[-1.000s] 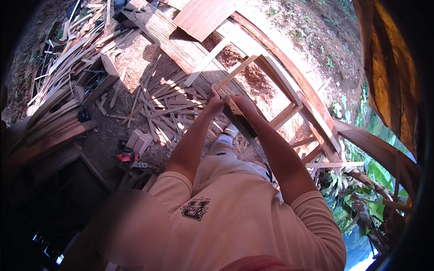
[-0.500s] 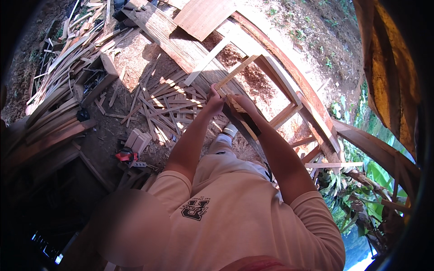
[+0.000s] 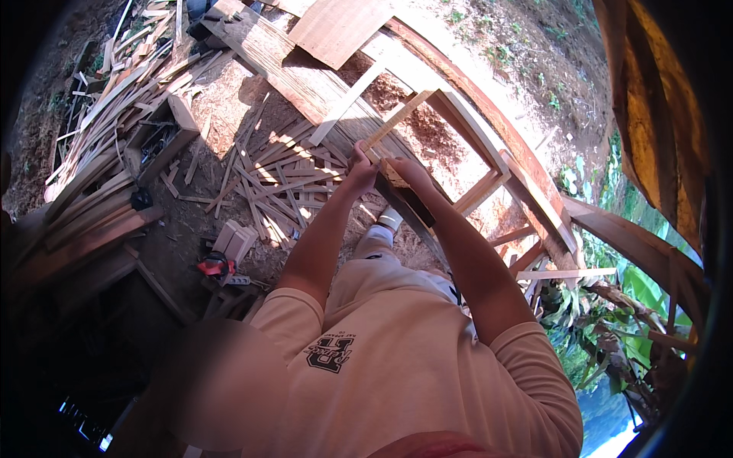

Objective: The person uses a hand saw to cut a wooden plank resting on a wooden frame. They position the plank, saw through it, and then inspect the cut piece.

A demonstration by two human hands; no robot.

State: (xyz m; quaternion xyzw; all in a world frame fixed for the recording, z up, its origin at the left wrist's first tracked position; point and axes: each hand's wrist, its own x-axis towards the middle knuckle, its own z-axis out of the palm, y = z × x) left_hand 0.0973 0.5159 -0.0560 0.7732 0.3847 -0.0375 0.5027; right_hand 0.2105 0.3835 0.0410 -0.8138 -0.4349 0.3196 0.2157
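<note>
Left hand (image 3: 362, 167): curled closed, thumb forward.
Right hand (image 3: 408, 175): just beside the left, back turned up, fingertips hidden.
Left arm (image 3: 319, 233): reaches forward, slanting inward.
Right arm (image 3: 475, 256): stretched forward, angling leftward.

Beige T-shirt (image 3: 427, 351), black print (image 3: 330, 354), pale trousers (image 3: 374, 248)

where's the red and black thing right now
In the head view it is left of centre: the red and black thing sits just below the pale wood blocks, left of the left forearm.
</note>
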